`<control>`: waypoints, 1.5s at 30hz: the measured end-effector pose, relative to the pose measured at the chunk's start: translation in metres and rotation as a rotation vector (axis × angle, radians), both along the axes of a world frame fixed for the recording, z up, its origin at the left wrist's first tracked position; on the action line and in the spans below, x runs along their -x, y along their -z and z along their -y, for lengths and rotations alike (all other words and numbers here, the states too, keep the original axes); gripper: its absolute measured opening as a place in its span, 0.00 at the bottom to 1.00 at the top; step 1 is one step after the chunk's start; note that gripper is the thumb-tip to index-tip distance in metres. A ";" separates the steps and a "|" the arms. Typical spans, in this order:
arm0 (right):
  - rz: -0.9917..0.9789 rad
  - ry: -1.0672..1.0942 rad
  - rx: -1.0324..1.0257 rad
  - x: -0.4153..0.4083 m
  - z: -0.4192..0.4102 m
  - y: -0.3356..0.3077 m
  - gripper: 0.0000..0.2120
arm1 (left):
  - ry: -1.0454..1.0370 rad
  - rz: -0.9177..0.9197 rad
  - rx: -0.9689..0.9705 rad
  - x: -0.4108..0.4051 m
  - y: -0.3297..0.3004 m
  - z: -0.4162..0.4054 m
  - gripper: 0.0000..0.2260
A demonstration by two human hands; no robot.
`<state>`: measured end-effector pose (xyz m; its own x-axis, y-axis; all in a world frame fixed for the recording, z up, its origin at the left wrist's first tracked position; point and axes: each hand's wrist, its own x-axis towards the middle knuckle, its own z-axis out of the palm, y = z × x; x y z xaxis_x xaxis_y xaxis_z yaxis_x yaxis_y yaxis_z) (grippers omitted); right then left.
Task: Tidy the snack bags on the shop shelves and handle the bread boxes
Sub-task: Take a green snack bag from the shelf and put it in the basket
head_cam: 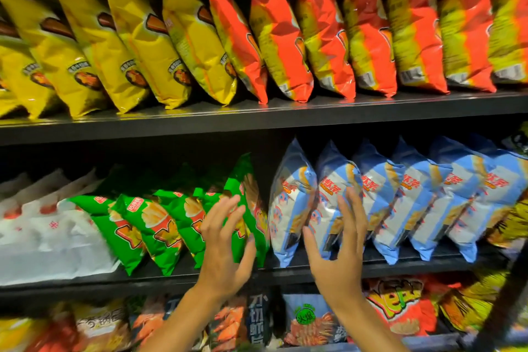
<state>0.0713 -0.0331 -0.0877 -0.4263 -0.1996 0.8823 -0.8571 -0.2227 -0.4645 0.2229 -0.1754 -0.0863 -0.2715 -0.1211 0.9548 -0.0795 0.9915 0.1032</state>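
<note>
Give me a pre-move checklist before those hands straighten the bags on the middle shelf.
1. Left hand free, fingers spread at the tall green crinkly snack bag: ok.
2. Right hand free, at the pale blue and white snack bags: ok.
3. Green bags upright: not ok, several lean left.
4. Blue bags evenly rowed: ok.
5. Firm contact with either bag: cannot tell, blurred.

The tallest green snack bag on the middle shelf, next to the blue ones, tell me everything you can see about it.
The tallest green snack bag is glossy, crinkled foil or plastic, bright green with a picture of yellow fries and a red patch with yellow lettering. It stands on the middle shelf at the right end of the green row, leaning left, its pointed top corner above its neighbours. A dark gap separates it from the first blue bag. The left hand, fingers spread, is in front of its lower half and seems to touch it.
</note>
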 end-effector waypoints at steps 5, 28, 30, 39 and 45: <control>0.012 -0.239 -0.302 -0.037 0.043 0.009 0.40 | -0.167 0.281 0.087 -0.055 -0.023 0.048 0.19; 0.400 0.020 -0.263 -0.080 0.069 -0.003 0.22 | -0.058 0.370 0.022 -0.076 -0.025 0.055 0.19; 0.386 -0.023 -0.184 -0.091 0.054 -0.010 0.21 | 0.033 0.304 -0.081 -0.081 -0.027 0.028 0.21; 0.056 -0.195 -0.174 -0.128 -0.003 0.007 0.24 | 0.544 0.140 -0.958 -0.067 -0.018 -0.084 0.32; 0.052 -0.276 -0.333 -0.124 -0.047 0.020 0.22 | 0.542 -0.070 -1.237 -0.063 0.003 -0.092 0.18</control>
<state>0.1953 0.0140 -0.1077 -0.3595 -0.5821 0.7293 -0.7598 -0.2711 -0.5909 0.2855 -0.0830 -0.0890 -0.5144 -0.7987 0.3121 0.3308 0.1510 0.9316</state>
